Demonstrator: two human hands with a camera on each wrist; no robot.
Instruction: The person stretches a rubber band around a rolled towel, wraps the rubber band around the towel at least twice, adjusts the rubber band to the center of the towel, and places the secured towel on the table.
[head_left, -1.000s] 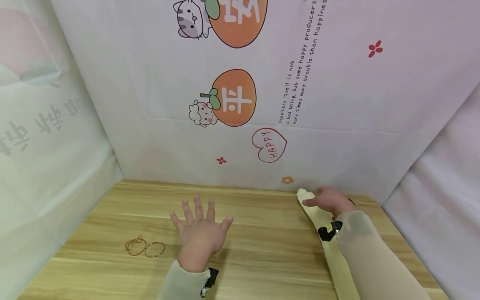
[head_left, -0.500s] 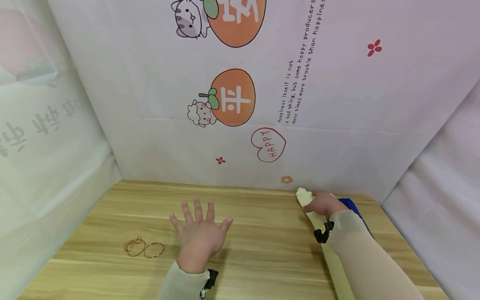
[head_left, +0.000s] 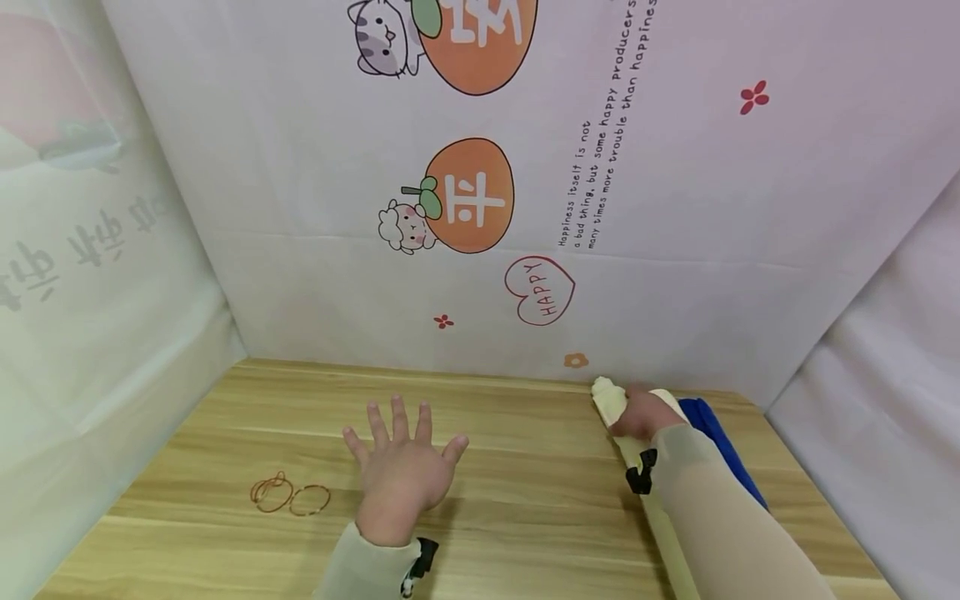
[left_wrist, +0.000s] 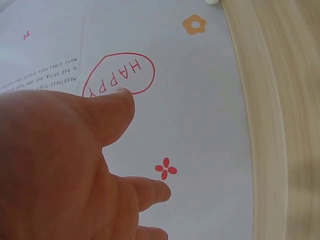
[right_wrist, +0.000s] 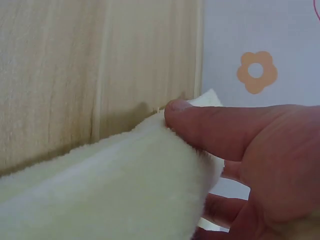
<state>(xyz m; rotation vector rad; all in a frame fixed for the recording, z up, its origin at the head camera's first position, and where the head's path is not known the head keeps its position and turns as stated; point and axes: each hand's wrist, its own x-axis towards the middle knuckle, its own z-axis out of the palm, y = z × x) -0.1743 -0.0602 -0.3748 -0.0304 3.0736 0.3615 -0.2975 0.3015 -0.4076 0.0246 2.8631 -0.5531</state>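
My right hand (head_left: 647,414) pinches the far end of a fluffy cream towel (head_left: 609,402) near the back of the table. In the right wrist view the thumb lies on top of the towel (right_wrist: 125,190), while the other fingers are partly hidden behind it. The towel stretches toward the front under my right sleeve, which covers part of it. My left hand (head_left: 408,475) has its fingers spread and holds nothing. In the left wrist view that hand (left_wrist: 65,170) shows against the printed backdrop.
A folded blue cloth (head_left: 716,433) lies right of the towel, partly behind my right sleeve. Thin reddish-brown rings (head_left: 310,500) rest on the wooden table (head_left: 525,467) left of my left hand. A white printed backdrop (head_left: 300,292) rises along the table's back edge.
My right hand has curled onto the towel and shifted slightly left, pulling its edge over so that more of the blue cloth shows. The left hand stays put.
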